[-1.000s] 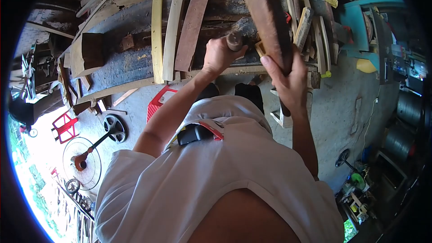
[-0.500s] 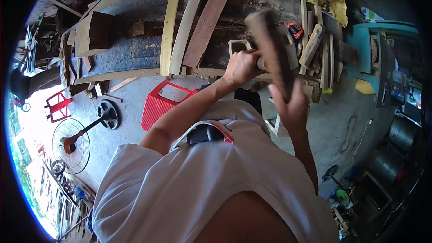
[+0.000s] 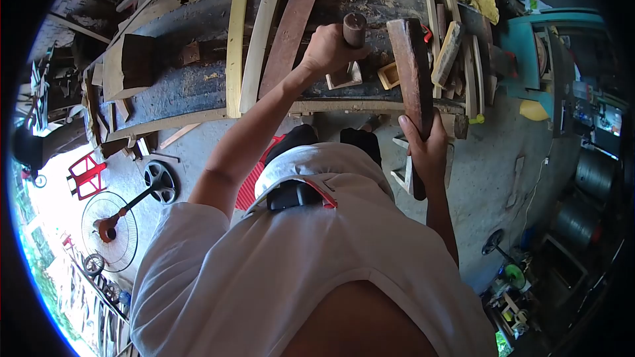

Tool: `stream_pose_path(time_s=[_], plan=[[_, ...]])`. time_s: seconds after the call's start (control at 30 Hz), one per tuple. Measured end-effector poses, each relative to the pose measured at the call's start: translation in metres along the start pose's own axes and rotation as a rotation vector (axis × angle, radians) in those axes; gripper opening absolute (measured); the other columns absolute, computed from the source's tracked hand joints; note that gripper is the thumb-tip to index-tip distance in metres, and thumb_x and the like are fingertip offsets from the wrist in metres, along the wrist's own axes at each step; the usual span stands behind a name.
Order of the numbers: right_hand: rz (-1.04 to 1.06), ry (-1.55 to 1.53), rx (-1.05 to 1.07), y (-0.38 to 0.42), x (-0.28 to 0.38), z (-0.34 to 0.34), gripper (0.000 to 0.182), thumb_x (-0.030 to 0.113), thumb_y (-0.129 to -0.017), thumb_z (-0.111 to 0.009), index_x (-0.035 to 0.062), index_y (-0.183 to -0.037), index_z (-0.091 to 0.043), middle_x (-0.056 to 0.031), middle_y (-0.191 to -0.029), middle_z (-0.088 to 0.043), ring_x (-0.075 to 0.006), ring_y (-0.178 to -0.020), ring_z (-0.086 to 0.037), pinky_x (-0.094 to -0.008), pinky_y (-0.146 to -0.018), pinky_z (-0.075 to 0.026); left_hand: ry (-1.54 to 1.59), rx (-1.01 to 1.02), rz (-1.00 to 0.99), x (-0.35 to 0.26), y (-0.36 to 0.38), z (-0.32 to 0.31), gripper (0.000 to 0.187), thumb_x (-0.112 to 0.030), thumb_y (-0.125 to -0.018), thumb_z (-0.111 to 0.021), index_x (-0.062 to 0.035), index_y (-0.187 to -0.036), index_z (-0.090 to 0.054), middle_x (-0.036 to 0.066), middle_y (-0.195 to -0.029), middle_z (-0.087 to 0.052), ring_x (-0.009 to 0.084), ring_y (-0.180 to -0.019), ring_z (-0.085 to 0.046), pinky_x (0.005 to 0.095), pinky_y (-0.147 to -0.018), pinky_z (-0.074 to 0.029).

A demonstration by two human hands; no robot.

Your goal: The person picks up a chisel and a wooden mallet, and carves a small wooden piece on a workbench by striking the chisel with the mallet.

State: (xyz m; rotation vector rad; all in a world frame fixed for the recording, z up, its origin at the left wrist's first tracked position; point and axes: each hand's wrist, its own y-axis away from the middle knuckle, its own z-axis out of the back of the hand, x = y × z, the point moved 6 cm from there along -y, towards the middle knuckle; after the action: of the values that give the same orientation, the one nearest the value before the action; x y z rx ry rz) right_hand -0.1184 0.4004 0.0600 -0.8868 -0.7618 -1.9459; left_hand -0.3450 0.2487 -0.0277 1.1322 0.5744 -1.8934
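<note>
My left hand (image 3: pixel 326 51) is closed round a chisel (image 3: pixel 354 29), its round wooden handle end facing up; the blade is mostly hidden below the fist. Beneath that hand lies a small hollowed wooden block (image 3: pixel 346 78) at the bench's near edge. A second hollow wooden piece (image 3: pixel 389 77) sits just right of it. In my right hand (image 3: pixel 428 144) is a long, thick wooden mallet (image 3: pixel 411 69), gripped low, with its broad end pointing away over the bench. The mallet and the chisel are apart.
On the dark workbench (image 3: pixel 192 79) lie a yellowish strip (image 3: pixel 238 46), a pale strip (image 3: pixel 262 39) and a reddish board (image 3: pixel 288 39). A heavy wood block (image 3: pixel 129 59) stands left. Several offcuts (image 3: pixel 448 54) crowd the right side. A fan (image 3: pixel 109 229) stands on the floor.
My left hand has lifted up and left with the chisel, uncovering the small wooden pieces. The mallet has swung more upright and shifted right in my right hand.
</note>
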Motion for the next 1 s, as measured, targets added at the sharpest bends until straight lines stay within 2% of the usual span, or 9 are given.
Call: stream_pose_path(time_s=[0.3, 0.5, 0.57, 0.7, 0.77, 0.83, 0.9, 0.97, 1.0], plan=[[-0.051, -0.003, 0.011, 0.000, -0.002, 0.006, 0.045, 0.033, -0.091, -0.074, -0.0039, -0.114, -0.059, -0.0198, -0.094, -0.070, -0.0282, -0.085, -0.070, -0.0388, -0.077, -0.054, -0.052, 0.009, -0.024, -0.018, 0.022, -0.017, 0.040, -0.039, -0.076, -0.082, -0.0022, -0.090, -0.074, 0.020, -0.085, -0.073, 0.0360, -0.082, -0.073, 0.0418, -0.077, -0.059], [0.072, -0.167, -0.056, -0.002, 0.059, 0.023, 0.045, 0.024, -0.090, -0.076, -0.0055, -0.118, -0.056, -0.0177, -0.095, -0.070, -0.0218, -0.084, -0.070, -0.0354, -0.075, -0.054, -0.051, -0.071, -0.137, -0.044, 0.041, -0.020, 0.033, -0.030, -0.077, -0.084, -0.0051, -0.095, -0.070, 0.014, -0.090, -0.074, 0.0336, -0.083, -0.073, 0.0392, -0.074, -0.059], [0.224, -0.136, -0.074, -0.003, 0.072, 0.029, 0.045, 0.019, -0.088, -0.078, -0.0057, -0.119, -0.055, -0.0171, -0.094, -0.070, -0.0197, -0.081, -0.070, -0.0340, -0.073, -0.055, -0.109, -0.026, -0.124, -0.041, 0.046, -0.029, 0.031, -0.027, -0.077, -0.084, -0.0067, -0.096, -0.071, 0.014, -0.090, -0.073, 0.0346, -0.083, -0.072, 0.0398, -0.074, -0.058], [0.189, -0.139, -0.054, -0.009, 0.073, 0.027, 0.045, 0.017, -0.088, -0.077, -0.0059, -0.120, -0.055, -0.0171, -0.096, -0.070, -0.0194, -0.082, -0.070, -0.0344, -0.074, -0.055, -0.096, -0.027, -0.137, -0.042, 0.052, -0.040, 0.035, -0.027, -0.073, -0.083, -0.0133, -0.104, -0.073, 0.012, -0.097, -0.073, 0.0334, -0.088, -0.071, 0.0419, -0.077, -0.058], [0.111, -0.123, -0.032, -0.008, 0.070, 0.028, 0.045, 0.015, -0.088, -0.077, -0.0060, -0.121, -0.055, -0.0182, -0.097, -0.070, -0.0206, -0.086, -0.070, -0.0351, -0.077, -0.055, -0.166, -0.013, -0.187, -0.046, 0.055, -0.044, 0.031, -0.023, -0.075, -0.082, -0.0129, -0.103, -0.073, 0.010, -0.096, -0.073, 0.0324, -0.088, -0.071, 0.0407, -0.076, -0.058], [0.208, -0.146, -0.102, -0.002, 0.065, 0.032, 0.045, 0.013, -0.087, -0.077, -0.0055, -0.122, -0.055, -0.0186, -0.099, -0.070, -0.0247, -0.089, -0.070, -0.0370, -0.079, -0.054, -0.221, 0.002, -0.213, -0.047, 0.057, -0.053, 0.035, -0.024, -0.072, -0.081, -0.0140, -0.105, -0.072, 0.008, -0.098, -0.072, 0.0313, -0.088, -0.071, 0.0412, -0.076, -0.058], [0.291, -0.102, -0.163, 0.007, 0.045, 0.032, 0.047, 0.020, -0.086, -0.078, -0.0039, -0.120, -0.056, -0.0197, -0.094, -0.070, -0.0302, -0.086, -0.073, -0.0388, -0.076, -0.054, -0.291, 0.035, -0.246, -0.046, 0.058, -0.064, 0.038, -0.038, -0.077, -0.077, -0.0148, -0.107, -0.070, 0.009, -0.096, -0.071, 0.0325, -0.082, -0.072, 0.0447, -0.071, -0.058], [0.192, 0.203, 0.014, -0.001, 0.039, 0.015, 0.048, 0.027, -0.085, -0.078, -0.0020, -0.118, -0.057, -0.0214, -0.088, -0.070, -0.0377, -0.083, -0.073, -0.0406, -0.073, -0.055, -0.357, 0.177, -0.200, -0.058, 0.060, -0.062, 0.031, -0.031, -0.080, -0.072, -0.0150, -0.107, -0.070, 0.009, -0.096, -0.071, 0.0322, -0.081, -0.072, 0.0450, -0.069, -0.058], [0.281, 0.433, 0.038, -0.003, 0.033, 0.007, 0.048, 0.030, -0.085, -0.078, -0.0011, -0.116, -0.058, -0.0231, -0.085, -0.070, -0.0426, -0.083, -0.072, -0.0420, -0.070, -0.055, -0.398, 0.214, -0.213, -0.048, 0.062, -0.075, 0.031, -0.029, -0.080, -0.072, -0.0155, -0.108, -0.069, 0.009, -0.097, -0.070, 0.0322, -0.081, -0.072, 0.0452, -0.068, -0.058]])
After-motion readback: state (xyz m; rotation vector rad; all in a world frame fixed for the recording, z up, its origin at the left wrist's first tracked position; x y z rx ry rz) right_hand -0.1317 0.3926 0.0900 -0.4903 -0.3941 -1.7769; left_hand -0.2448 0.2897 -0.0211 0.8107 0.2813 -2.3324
